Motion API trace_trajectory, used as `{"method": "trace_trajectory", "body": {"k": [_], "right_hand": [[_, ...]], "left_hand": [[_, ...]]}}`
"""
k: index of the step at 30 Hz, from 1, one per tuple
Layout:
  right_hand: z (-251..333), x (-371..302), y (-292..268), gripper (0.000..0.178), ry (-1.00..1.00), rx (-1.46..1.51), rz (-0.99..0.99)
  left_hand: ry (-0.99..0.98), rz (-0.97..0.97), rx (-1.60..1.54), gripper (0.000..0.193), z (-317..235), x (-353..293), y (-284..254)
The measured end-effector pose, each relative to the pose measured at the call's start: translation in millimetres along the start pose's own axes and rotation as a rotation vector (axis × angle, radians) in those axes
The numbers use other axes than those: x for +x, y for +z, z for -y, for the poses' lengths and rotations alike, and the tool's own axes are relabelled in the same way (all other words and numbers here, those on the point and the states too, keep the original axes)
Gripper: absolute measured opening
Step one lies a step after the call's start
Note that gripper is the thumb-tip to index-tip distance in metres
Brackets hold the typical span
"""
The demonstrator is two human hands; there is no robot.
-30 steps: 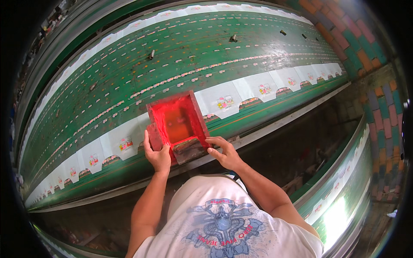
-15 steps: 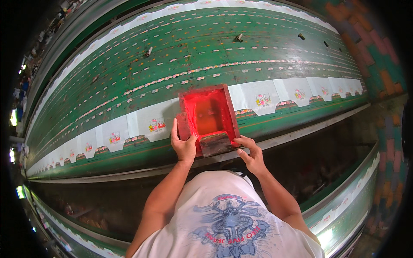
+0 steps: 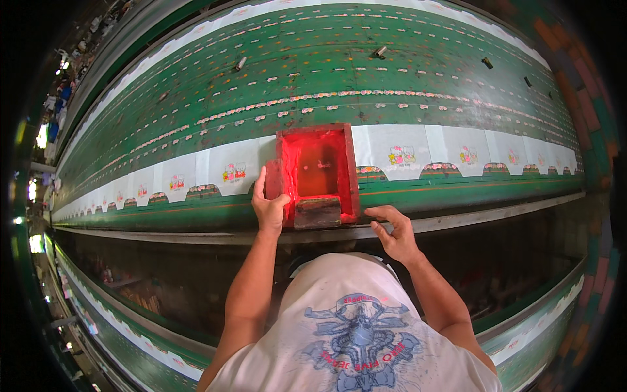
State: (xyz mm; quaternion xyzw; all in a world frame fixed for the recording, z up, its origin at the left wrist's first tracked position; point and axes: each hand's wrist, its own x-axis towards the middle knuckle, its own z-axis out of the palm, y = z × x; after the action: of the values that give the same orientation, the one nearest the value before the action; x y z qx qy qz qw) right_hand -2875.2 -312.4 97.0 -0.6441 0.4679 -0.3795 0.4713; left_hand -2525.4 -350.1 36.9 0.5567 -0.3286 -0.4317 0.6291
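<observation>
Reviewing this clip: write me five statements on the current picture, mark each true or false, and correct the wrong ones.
1. The left hand is on the red-stained frame. True.
2. Both hands are on that frame's left side. False: the right hand is near its lower right corner.
3. White pieces with printed figures lie on both sides of the frame. True.
4. The long work surface is blue. False: the table is green.
5. The person's top is plain black. False: the shirt is white with a blue and red print.
</observation>
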Motion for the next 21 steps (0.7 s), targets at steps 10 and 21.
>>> {"method": "trace_trajectory", "body": {"k": [10,21], "right_hand": [[26,13,11,0.032,-0.337,-0.270,0.135],[21,64,84,0.045,-0.644,-0.866,0.321]], "left_hand": [[-0.049,0.009,-0.021,0.100,-2,-1,-4],[0.066,0.011,0.052,0.093,3,-1,-5]]}}
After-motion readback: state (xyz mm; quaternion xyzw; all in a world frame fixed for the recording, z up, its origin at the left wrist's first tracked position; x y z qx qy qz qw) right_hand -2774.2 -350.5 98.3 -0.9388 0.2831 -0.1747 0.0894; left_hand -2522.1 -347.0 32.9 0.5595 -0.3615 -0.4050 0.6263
